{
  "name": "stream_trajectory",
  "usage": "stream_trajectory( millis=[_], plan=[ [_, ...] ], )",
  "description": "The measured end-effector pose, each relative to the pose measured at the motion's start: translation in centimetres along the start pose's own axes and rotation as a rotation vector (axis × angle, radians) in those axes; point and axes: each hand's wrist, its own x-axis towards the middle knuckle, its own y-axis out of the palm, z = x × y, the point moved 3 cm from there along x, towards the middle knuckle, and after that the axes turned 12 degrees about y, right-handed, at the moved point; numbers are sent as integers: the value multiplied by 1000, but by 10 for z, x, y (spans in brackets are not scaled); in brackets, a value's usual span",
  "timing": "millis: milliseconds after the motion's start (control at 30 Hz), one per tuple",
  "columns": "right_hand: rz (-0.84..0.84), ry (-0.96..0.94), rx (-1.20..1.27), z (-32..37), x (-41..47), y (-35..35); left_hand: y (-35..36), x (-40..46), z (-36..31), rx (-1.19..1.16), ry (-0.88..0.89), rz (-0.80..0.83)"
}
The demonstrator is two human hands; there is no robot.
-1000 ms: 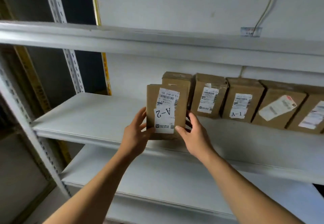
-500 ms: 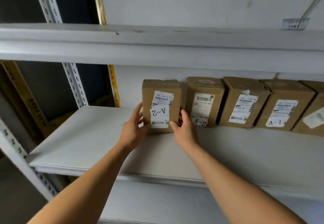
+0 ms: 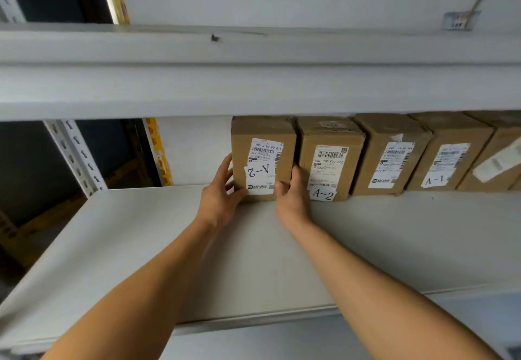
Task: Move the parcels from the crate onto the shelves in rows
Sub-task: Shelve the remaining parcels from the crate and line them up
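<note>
White shelf (image 3: 158, 247) carries a row of brown parcels standing upright against the back wall, under the upper shelf (image 3: 253, 83). Leftmost parcel (image 3: 262, 145), upside-down A-2 tag, sits on the shelf just beside the next A-2 parcel (image 3: 329, 159); contact not clear. Left hand (image 3: 218, 199) holds its left side, fingers up along the edge, thumb on the lower front. Right hand (image 3: 291, 199) grips the lower right corner, fingers tucked between the two boxes.
</note>
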Motion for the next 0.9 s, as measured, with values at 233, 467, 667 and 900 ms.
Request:
stream_trajectory(
  millis=[233, 467, 667, 900],
  plan=[
    [-10, 10, -9, -2, 5, 2, 2, 5, 3, 23, -10, 10],
    [97, -1, -41, 0, 2, -8, -1, -4, 0, 102, -66, 9],
    [194, -33, -45, -12, -32, -59, 9, -47, -22, 310, -251, 10],
    [98, -88, -133, -66, -81, -196, 81, -100, -94, 295, -126, 76]
  ],
)
